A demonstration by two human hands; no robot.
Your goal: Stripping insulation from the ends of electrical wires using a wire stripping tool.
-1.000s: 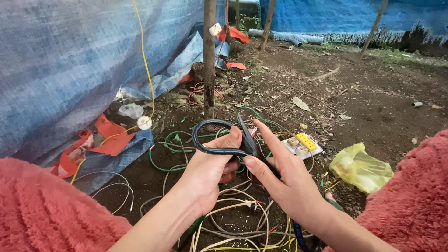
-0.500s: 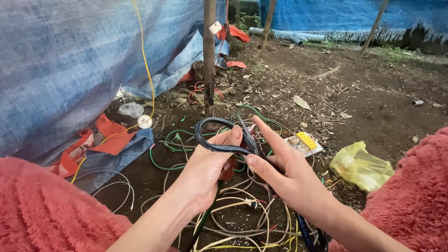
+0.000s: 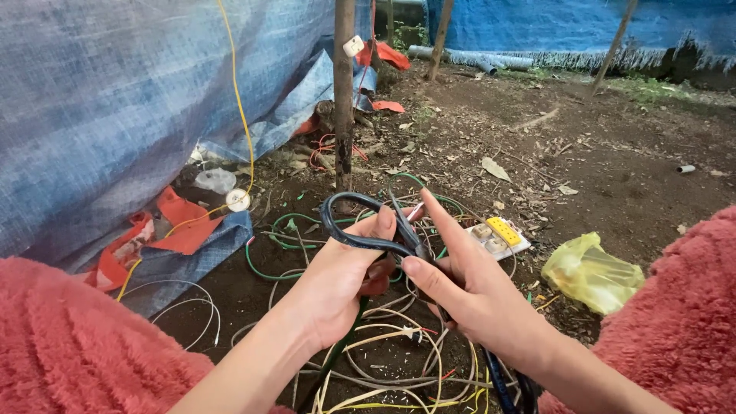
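Note:
My left hand (image 3: 337, 280) pinches a thick black cable (image 3: 349, 234) that is bent into a loop above my thumb. My right hand (image 3: 468, 287) grips the same black cable just to the right, forefinger stretched out along it, thumb pressed near the loop's crossing. The cable runs down past my right wrist toward the bottom edge. Beneath both hands lies a tangle of white, green, yellow and red wires (image 3: 383, 345) on the dirt. Both forearms wear fluffy pink sleeves.
A white socket block with a yellow part (image 3: 497, 236) lies just beyond my right hand. A yellow plastic bag (image 3: 590, 272) sits to the right. A wooden post (image 3: 343, 92) stands ahead, blue tarp (image 3: 100, 107) hangs left, with red scraps (image 3: 180, 230) below.
The loop of black cable has been drawn slightly smaller and tighter. My hands have shifted a little closer together; the right forefinger lies further along the cable.

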